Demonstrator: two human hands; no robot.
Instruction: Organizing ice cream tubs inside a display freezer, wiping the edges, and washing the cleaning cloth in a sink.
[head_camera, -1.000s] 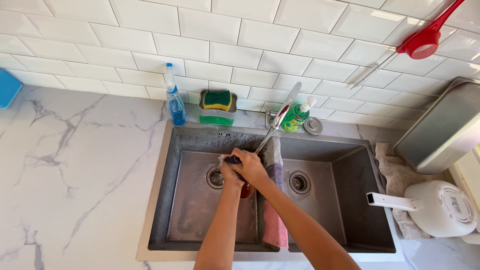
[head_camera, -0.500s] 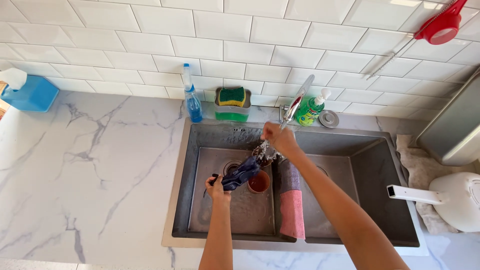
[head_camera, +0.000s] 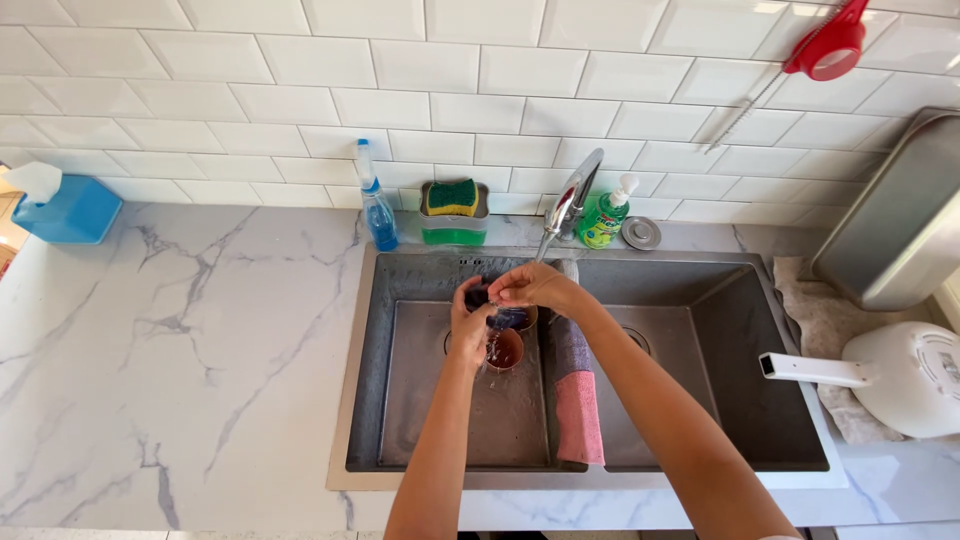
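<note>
Both my hands meet over the left basin of a steel double sink, just under the spout of the chrome faucet. My left hand and my right hand together grip a small dark blue cloth, bunched between the fingers. Water falls from the cloth into the basin. A brown round cup stands on the basin floor right below my hands.
A grey and pink cloth hangs over the sink divider. Along the back edge stand a blue spray bottle, a sponge holder and a green soap bottle. A white pan and a metal tray sit at the right.
My right hand has come down from the faucet and joined my left hand on the dark cloth. Both hands now sit higher, closer to the spout.
</note>
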